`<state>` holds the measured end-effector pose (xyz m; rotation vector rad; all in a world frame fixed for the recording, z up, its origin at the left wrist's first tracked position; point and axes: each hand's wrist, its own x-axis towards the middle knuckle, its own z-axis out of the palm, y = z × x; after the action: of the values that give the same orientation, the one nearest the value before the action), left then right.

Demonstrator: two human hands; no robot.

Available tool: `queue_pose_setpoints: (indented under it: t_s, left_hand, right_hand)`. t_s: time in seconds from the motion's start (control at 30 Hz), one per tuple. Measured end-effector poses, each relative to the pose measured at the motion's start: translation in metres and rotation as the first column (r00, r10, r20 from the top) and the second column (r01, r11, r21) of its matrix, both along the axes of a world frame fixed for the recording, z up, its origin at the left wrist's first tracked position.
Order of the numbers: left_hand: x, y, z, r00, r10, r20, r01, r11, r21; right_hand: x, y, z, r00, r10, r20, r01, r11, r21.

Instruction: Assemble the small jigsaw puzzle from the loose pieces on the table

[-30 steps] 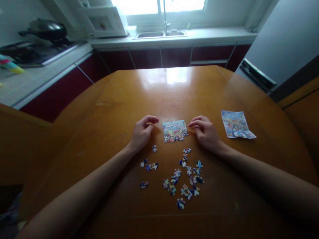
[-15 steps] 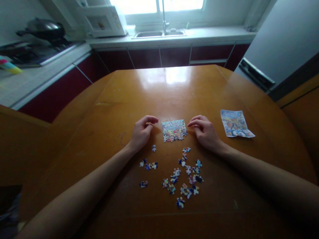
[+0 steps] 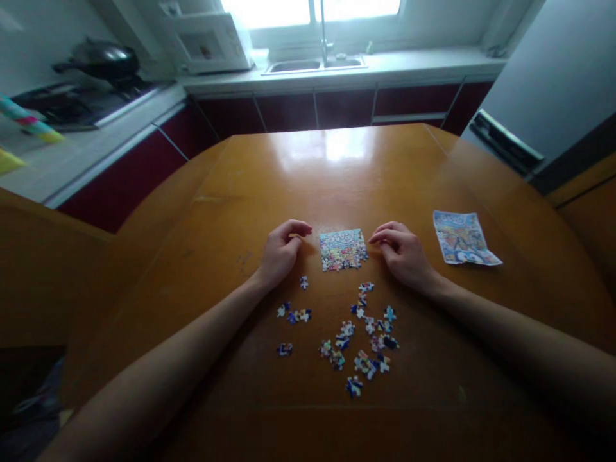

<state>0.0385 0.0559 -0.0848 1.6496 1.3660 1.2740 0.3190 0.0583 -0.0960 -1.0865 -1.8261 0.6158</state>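
A small, partly assembled jigsaw puzzle [image 3: 343,249] lies flat on the wooden table [image 3: 327,173]. My left hand [image 3: 282,251] rests just left of it, fingers curled and thumb pinched against the fingertips on something small and pale that I cannot make out. On the puzzle's right side, my right hand [image 3: 403,253] rests with its fingers bent and held together, the tips close to the puzzle's edge and nothing visible in them. Several loose puzzle pieces [image 3: 359,340] are scattered on the table nearer to me, between my forearms.
A printed picture sheet [image 3: 462,238] lies to the right of my right hand. Behind the table runs a kitchen counter with a sink [image 3: 312,65], a microwave [image 3: 212,43] and a wok on the stove [image 3: 103,59]. A grey fridge [image 3: 539,83] stands at the right.
Both hands stay in the same places beside the puzzle. Only the camera view has shifted slightly.
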Motion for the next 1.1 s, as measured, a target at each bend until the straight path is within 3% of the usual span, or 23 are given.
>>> queue_pose_setpoints:
  t_s: [1.1]
  left_hand:
    - [0.0022,0.0023,-0.0033,0.998,-0.043,0.047,0.043,0.999,0.005]
  right_hand:
    - [0.0022,0.0006,-0.0003,1.0,-0.014,0.01,0.014,1.0,-0.012]
